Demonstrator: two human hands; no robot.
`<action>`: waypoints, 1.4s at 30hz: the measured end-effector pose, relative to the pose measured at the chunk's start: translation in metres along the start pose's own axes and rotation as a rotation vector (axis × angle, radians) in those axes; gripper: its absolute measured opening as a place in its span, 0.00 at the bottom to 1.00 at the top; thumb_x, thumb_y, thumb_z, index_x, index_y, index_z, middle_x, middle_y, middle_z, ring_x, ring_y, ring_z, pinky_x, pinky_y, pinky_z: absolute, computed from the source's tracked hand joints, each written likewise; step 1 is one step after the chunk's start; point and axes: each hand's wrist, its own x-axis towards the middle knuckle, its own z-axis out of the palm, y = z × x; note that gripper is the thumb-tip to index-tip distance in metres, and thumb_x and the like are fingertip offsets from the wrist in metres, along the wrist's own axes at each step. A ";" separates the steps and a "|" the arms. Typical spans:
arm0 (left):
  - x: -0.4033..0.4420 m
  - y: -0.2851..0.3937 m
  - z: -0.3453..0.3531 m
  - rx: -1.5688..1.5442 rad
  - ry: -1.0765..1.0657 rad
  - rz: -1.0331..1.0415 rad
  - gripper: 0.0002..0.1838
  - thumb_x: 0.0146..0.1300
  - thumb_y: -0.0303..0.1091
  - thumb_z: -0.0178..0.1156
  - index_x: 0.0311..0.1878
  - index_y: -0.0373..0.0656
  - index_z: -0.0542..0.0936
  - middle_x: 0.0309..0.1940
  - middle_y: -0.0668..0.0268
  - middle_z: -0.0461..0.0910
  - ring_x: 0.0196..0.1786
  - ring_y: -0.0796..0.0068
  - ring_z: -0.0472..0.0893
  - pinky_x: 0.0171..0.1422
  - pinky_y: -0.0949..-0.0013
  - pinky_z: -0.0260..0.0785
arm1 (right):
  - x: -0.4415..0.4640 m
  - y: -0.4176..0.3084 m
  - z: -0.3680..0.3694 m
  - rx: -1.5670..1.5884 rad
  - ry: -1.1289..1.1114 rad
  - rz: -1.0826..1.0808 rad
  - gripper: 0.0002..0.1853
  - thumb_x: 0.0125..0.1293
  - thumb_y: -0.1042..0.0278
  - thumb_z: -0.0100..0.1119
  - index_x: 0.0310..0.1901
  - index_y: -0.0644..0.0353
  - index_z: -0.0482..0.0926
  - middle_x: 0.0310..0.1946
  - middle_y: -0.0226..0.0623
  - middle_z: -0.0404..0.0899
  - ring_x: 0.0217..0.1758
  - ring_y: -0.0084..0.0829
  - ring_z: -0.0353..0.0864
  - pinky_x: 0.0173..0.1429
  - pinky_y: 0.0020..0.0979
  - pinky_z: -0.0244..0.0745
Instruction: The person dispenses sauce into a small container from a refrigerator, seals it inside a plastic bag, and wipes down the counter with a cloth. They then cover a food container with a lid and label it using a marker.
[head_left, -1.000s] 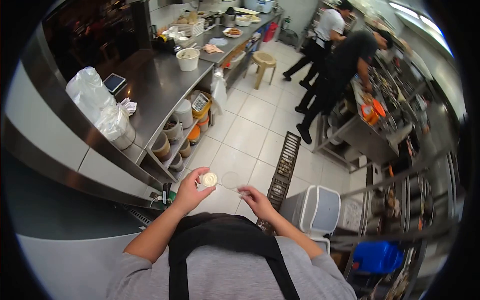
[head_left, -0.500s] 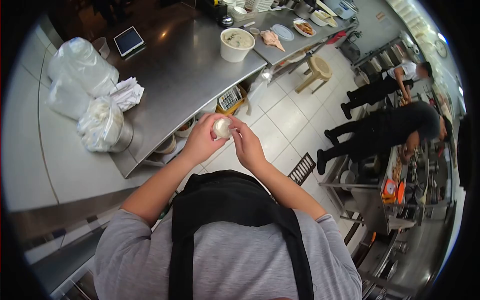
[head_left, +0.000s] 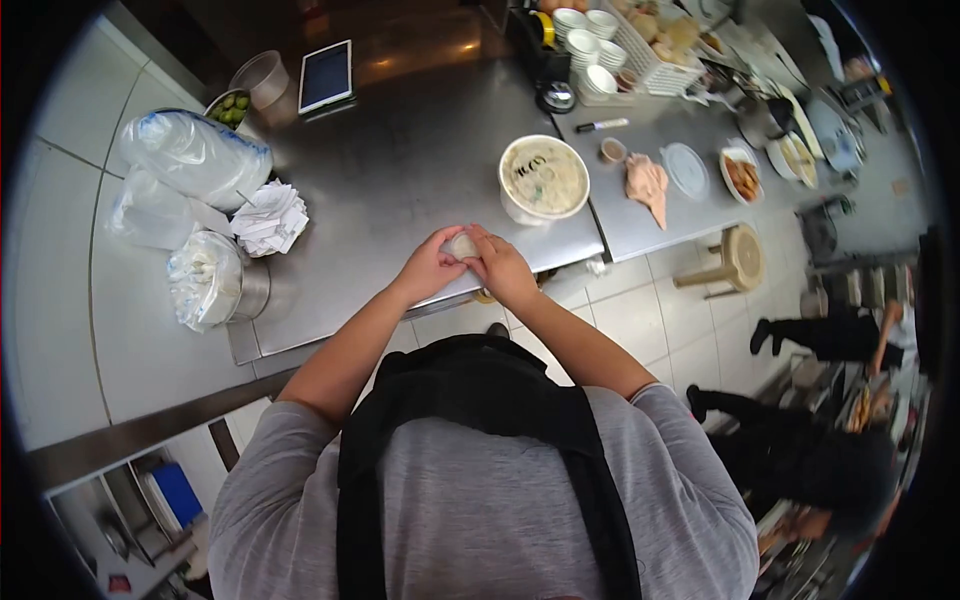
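Observation:
Both of my hands are at the counter's front edge, closed around one small round plastic cup (head_left: 462, 246) with pale contents. My left hand (head_left: 430, 268) grips its left side. The fingers of my right hand (head_left: 503, 266) press on its right side and top edge; whether a lid is on it I cannot tell. Just beyond my right hand stands a large white tub (head_left: 543, 180) with black writing on its top, untouched.
The steel counter (head_left: 400, 170) carries a tablet (head_left: 326, 76), bagged plastic items (head_left: 195, 150), a bunch of paper slips (head_left: 270, 218), a marker (head_left: 602, 126) and stacked white cups (head_left: 583, 45). A stool (head_left: 740, 257) stands on the floor. Two people in dark clothes (head_left: 820, 470) work at right.
My view and body have turned right toward the counter. The cup has come over the counter's edge near the tub, and my right fingers have closed further over it.

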 end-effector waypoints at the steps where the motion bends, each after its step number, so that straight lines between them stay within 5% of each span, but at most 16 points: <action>1: 0.002 0.003 -0.003 -0.139 -0.009 -0.137 0.27 0.61 0.22 0.56 0.65 0.40 0.64 0.49 0.63 0.75 0.44 0.80 0.78 0.50 0.76 0.74 | 0.004 0.007 -0.002 0.064 -0.007 -0.020 0.25 0.59 0.64 0.61 0.57 0.64 0.70 0.53 0.47 0.75 0.54 0.45 0.75 0.55 0.38 0.72; 4: 0.003 0.009 0.005 -0.277 0.089 -0.269 0.24 0.63 0.22 0.54 0.63 0.41 0.67 0.48 0.63 0.76 0.43 0.80 0.79 0.52 0.76 0.75 | 0.011 0.014 -0.008 0.239 -0.079 0.051 0.26 0.55 0.66 0.66 0.56 0.63 0.72 0.52 0.46 0.76 0.51 0.44 0.75 0.53 0.37 0.73; 9: 0.010 0.022 0.003 -0.008 0.178 -0.298 0.13 0.66 0.26 0.54 0.53 0.40 0.76 0.40 0.64 0.79 0.36 0.81 0.80 0.41 0.78 0.75 | 0.024 0.024 -0.016 0.460 -0.215 0.204 0.23 0.53 0.67 0.69 0.52 0.61 0.78 0.41 0.46 0.81 0.22 0.33 0.75 0.32 0.30 0.74; 13: 0.027 0.022 0.000 0.002 0.211 -0.323 0.07 0.66 0.30 0.55 0.43 0.39 0.79 0.31 0.63 0.79 0.26 0.79 0.79 0.29 0.75 0.76 | 0.030 0.029 -0.023 0.487 -0.264 0.233 0.20 0.56 0.68 0.67 0.52 0.57 0.79 0.36 0.46 0.82 0.21 0.32 0.75 0.32 0.30 0.74; 17: 0.033 0.008 -0.002 -0.033 0.194 -0.290 0.07 0.65 0.32 0.58 0.39 0.39 0.78 0.27 0.64 0.78 0.24 0.78 0.79 0.25 0.74 0.77 | 0.029 0.033 -0.017 0.511 -0.256 0.208 0.19 0.58 0.70 0.64 0.53 0.55 0.79 0.37 0.46 0.82 0.23 0.32 0.76 0.34 0.29 0.74; 23: 0.018 0.008 -0.004 -0.049 0.242 -0.217 0.13 0.63 0.37 0.61 0.48 0.42 0.79 0.36 0.62 0.80 0.30 0.76 0.80 0.34 0.73 0.77 | 0.016 0.029 -0.004 0.244 -0.186 -0.068 0.26 0.62 0.72 0.56 0.62 0.62 0.66 0.56 0.52 0.72 0.56 0.49 0.74 0.58 0.39 0.71; 24: 0.007 0.020 -0.011 0.233 0.429 0.037 0.16 0.62 0.38 0.62 0.51 0.43 0.78 0.40 0.60 0.79 0.35 0.73 0.80 0.38 0.71 0.76 | 0.016 0.027 -0.005 0.196 -0.174 -0.115 0.28 0.61 0.69 0.59 0.63 0.63 0.65 0.59 0.53 0.69 0.58 0.51 0.72 0.59 0.40 0.71; 25: -0.004 0.033 -0.025 0.512 0.604 0.302 0.19 0.60 0.38 0.63 0.54 0.44 0.77 0.45 0.58 0.79 0.40 0.70 0.80 0.42 0.69 0.75 | 0.015 0.024 -0.007 0.178 -0.148 -0.138 0.28 0.60 0.66 0.61 0.62 0.62 0.66 0.61 0.53 0.67 0.58 0.52 0.72 0.59 0.40 0.71; 26: -0.024 0.072 -0.050 0.509 0.672 0.138 0.23 0.55 0.38 0.67 0.53 0.41 0.77 0.49 0.55 0.77 0.48 0.62 0.78 0.50 0.64 0.72 | 0.016 0.018 -0.012 0.157 -0.118 -0.157 0.29 0.59 0.64 0.62 0.61 0.60 0.67 0.62 0.53 0.65 0.58 0.52 0.72 0.58 0.40 0.71; 27: -0.040 0.089 -0.094 0.931 0.879 0.461 0.23 0.53 0.34 0.68 0.52 0.41 0.76 0.48 0.56 0.77 0.50 0.61 0.75 0.55 0.62 0.68 | 0.015 0.015 -0.013 0.151 -0.160 -0.121 0.27 0.58 0.63 0.64 0.59 0.59 0.69 0.62 0.53 0.64 0.57 0.52 0.72 0.58 0.40 0.71; 29: -0.077 0.130 -0.190 0.590 1.242 0.435 0.20 0.51 0.24 0.63 0.50 0.40 0.75 0.51 0.56 0.74 0.53 0.58 0.72 0.60 0.62 0.62 | 0.010 0.018 -0.009 0.111 -0.183 -0.118 0.21 0.58 0.61 0.64 0.51 0.57 0.74 0.61 0.53 0.64 0.56 0.52 0.73 0.56 0.40 0.73; 32: -0.136 0.215 -0.298 1.440 1.592 0.325 0.25 0.52 0.28 0.63 0.56 0.38 0.73 0.54 0.52 0.72 0.57 0.51 0.69 0.62 0.55 0.61 | 0.009 0.014 -0.013 0.062 -0.170 -0.135 0.17 0.58 0.64 0.64 0.47 0.57 0.74 0.59 0.52 0.66 0.51 0.52 0.75 0.52 0.41 0.75; 33: -0.149 0.219 -0.326 1.456 1.497 0.213 0.24 0.52 0.31 0.64 0.54 0.37 0.74 0.55 0.51 0.71 0.58 0.51 0.69 0.62 0.56 0.62 | 0.007 0.015 -0.013 0.061 -0.148 -0.153 0.17 0.58 0.64 0.64 0.47 0.57 0.75 0.58 0.52 0.67 0.51 0.52 0.75 0.51 0.41 0.75; 35: -0.159 0.217 -0.382 1.232 1.182 -0.073 0.14 0.52 0.37 0.65 0.39 0.39 0.81 0.33 0.53 0.81 0.38 0.54 0.80 0.43 0.56 0.71 | 0.004 0.015 -0.010 0.033 -0.062 -0.200 0.16 0.60 0.60 0.62 0.47 0.56 0.75 0.56 0.48 0.69 0.46 0.48 0.78 0.47 0.38 0.77; 37: -0.161 0.235 -0.382 1.194 1.194 -0.037 0.11 0.55 0.39 0.63 0.32 0.40 0.81 0.24 0.54 0.80 0.31 0.54 0.80 0.38 0.54 0.70 | 0.005 0.011 -0.012 0.019 -0.010 -0.172 0.16 0.60 0.60 0.61 0.48 0.56 0.75 0.55 0.48 0.69 0.45 0.48 0.78 0.47 0.38 0.77; 42: -0.141 0.255 -0.397 1.075 1.382 0.154 0.12 0.62 0.40 0.58 0.37 0.39 0.77 0.29 0.53 0.80 0.33 0.54 0.79 0.37 0.58 0.69 | -0.001 0.007 -0.013 -0.045 -0.022 -0.141 0.18 0.60 0.56 0.62 0.48 0.56 0.75 0.56 0.45 0.68 0.43 0.45 0.80 0.46 0.37 0.78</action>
